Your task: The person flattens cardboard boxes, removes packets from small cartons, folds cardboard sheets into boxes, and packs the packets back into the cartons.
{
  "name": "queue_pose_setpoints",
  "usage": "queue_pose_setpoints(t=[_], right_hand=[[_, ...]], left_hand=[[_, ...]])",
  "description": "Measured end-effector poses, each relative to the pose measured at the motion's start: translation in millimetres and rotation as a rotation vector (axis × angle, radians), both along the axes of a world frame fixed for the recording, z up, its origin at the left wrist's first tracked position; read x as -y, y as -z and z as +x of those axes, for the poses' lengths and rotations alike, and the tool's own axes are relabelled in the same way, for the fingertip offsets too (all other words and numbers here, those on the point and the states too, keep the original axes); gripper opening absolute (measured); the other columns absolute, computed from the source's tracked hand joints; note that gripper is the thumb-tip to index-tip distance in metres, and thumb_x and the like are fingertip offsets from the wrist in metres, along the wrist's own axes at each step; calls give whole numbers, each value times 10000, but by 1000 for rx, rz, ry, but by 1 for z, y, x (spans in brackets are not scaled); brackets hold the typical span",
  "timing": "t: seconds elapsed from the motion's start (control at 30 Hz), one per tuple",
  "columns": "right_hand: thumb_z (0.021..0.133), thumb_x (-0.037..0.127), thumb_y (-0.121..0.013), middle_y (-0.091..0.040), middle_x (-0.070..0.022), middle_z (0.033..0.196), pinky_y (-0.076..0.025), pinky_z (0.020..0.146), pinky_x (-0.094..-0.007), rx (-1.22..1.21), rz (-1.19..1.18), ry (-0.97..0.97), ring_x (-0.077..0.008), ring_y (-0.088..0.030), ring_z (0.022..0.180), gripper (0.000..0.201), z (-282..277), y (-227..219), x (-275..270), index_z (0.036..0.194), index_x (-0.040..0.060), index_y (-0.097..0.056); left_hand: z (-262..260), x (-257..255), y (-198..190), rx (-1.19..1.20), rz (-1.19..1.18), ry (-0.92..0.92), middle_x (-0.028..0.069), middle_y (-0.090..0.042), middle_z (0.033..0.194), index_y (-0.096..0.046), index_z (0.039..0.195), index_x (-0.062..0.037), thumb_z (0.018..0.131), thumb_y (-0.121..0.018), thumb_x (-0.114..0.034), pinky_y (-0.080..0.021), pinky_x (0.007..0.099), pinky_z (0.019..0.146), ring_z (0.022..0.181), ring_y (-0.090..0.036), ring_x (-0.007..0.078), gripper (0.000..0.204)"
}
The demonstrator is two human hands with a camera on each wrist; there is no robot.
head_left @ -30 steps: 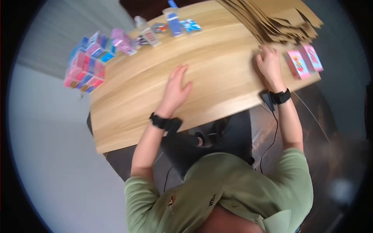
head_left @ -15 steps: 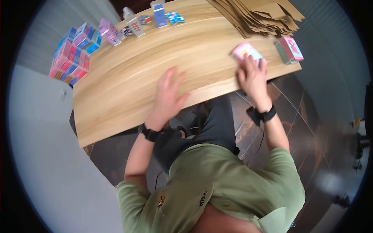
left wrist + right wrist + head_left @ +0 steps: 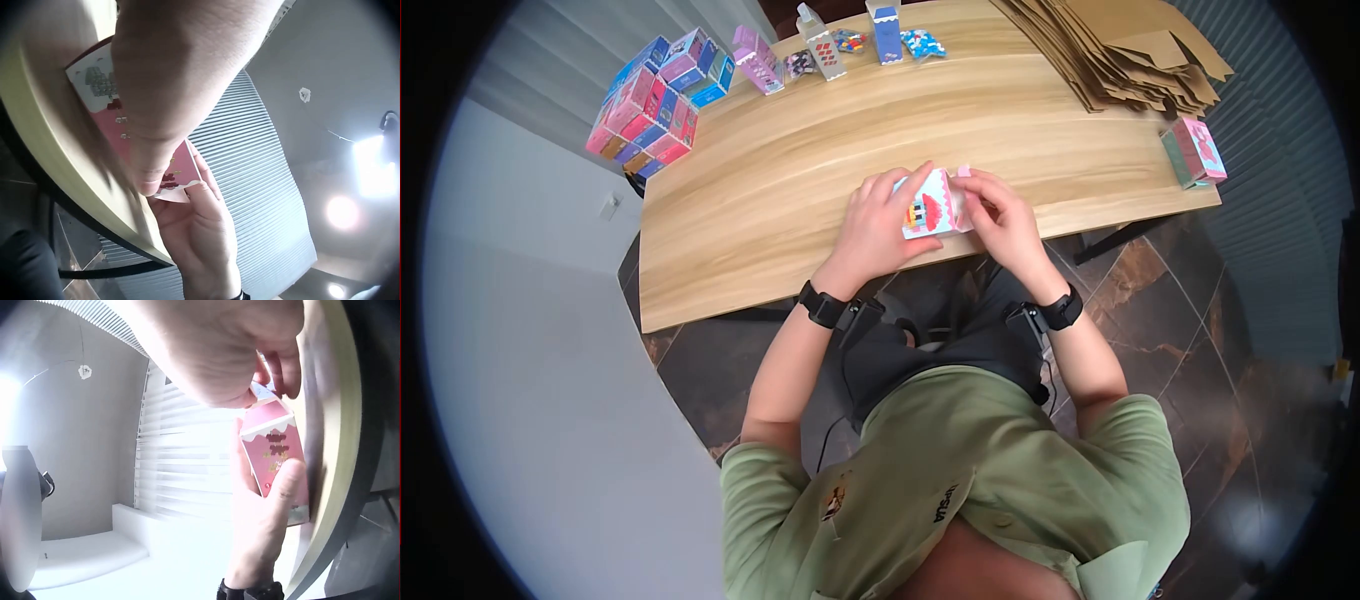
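My left hand (image 3: pixel 870 228) grips a small pink carton (image 3: pixel 928 212) with a cartoon print, near the table's front edge. The carton lies on its side, its gabled top toward the right. In the right wrist view the left thumb lies across the pink carton face (image 3: pixel 278 453) printed with small dark red shapes. At the gabled end, my right hand (image 3: pixel 1008 230) pinches the top flap between thumb and fingers. Seen from the left wrist, the left hand covers much of the carton (image 3: pixel 103 115), and the right hand (image 3: pixel 203 228) is at its far end.
A second pink carton (image 3: pixel 1195 153) stands at the table's right edge, beside stacked brown paper bags (image 3: pixel 1120 60). Along the back are a purple carton (image 3: pixel 756 62), a clear-topped carton (image 3: pixel 821 48), a blue carton (image 3: pixel 887 35) and small packets (image 3: pixel 923 44). Stacked boxes (image 3: pixel 650 110) fill the left corner.
My right hand has brought one of the two pink cartons from the right side to the table's front middle. The left hand, empty before, now grips it too.
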State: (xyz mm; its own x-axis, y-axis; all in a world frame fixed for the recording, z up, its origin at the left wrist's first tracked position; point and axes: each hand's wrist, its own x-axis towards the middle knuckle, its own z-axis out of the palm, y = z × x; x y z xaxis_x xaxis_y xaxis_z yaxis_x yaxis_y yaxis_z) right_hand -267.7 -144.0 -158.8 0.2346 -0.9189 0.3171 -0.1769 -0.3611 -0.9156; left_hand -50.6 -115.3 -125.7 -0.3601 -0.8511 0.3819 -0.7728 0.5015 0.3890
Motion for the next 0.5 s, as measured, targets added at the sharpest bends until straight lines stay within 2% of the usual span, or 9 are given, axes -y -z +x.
queue_pose_setpoints(t=[0.1, 0.13, 0.2, 0.27, 0.37, 0.4, 0.5], right_hand=[[895, -25, -583, -618, -165, 1283, -526, 746, -273, -10, -72, 66, -191, -652, 825, 325, 0, 3, 5, 1187, 64, -695], [863, -42, -579, -642, -146, 1262, -529, 815, -318, -131, -103, 172, -238, -658, 877, 335, 4, -5, -3, 1149, 74, -709], [829, -24, -600, -678, -109, 1176, -497, 870, -363, -227, -308, 131, -257, -644, 921, 285, 6, -16, -13, 1065, 81, -719], [796, -6, -620, -715, -72, 1091, -464, 926, -407, -318, -533, 93, -276, -629, 965, 235, 9, -27, -13, 981, 88, -730], [812, 25, -631, -726, -55, 977, -454, 900, -406, -226, -395, -6, -262, -629, 923, 118, -1, -30, -14, 891, 66, -708], [845, 55, -634, -716, -70, 879, -483, 804, -397, -197, -433, 6, -270, -628, 814, 38, 0, -29, -11, 836, 45, -669], [902, 64, -635, -702, -86, 853, -502, 754, -316, -231, -19, -101, -218, -624, 766, 114, 8, -41, -12, 983, 26, -705]], left_hand=[[7, 2, 4, -125, -57, -13, 147, -542, 1283, -433, 1497, -123, 626, -918, -336, -434, 446, 1016, 1177, -519, 358, 1020], [8, 1, 4, -157, -65, -21, 150, -541, 1285, -431, 1495, -104, 624, -920, -330, -433, 445, 1019, 1175, -518, 361, 1024], [9, 1, 6, -181, -84, -35, 162, -534, 1300, -425, 1489, -64, 620, -925, -315, -430, 447, 1024, 1186, -511, 366, 1033], [10, 1, 5, -193, -100, -24, 161, -534, 1303, -425, 1489, -65, 619, -926, -310, -428, 446, 1025, 1194, -507, 363, 1033], [10, 0, 9, -186, -71, -51, 169, -515, 1370, -394, 1505, -60, 625, -925, -292, -415, 448, 1055, 1247, -486, 369, 1053], [11, -1, 11, -181, -55, -69, 173, -506, 1403, -378, 1512, -57, 628, -924, -283, -409, 449, 1070, 1272, -477, 372, 1063], [12, 0, 7, -163, -107, -27, 147, -530, 1307, -433, 1490, -86, 619, -924, -302, -424, 446, 1028, 1200, -503, 354, 1023]])
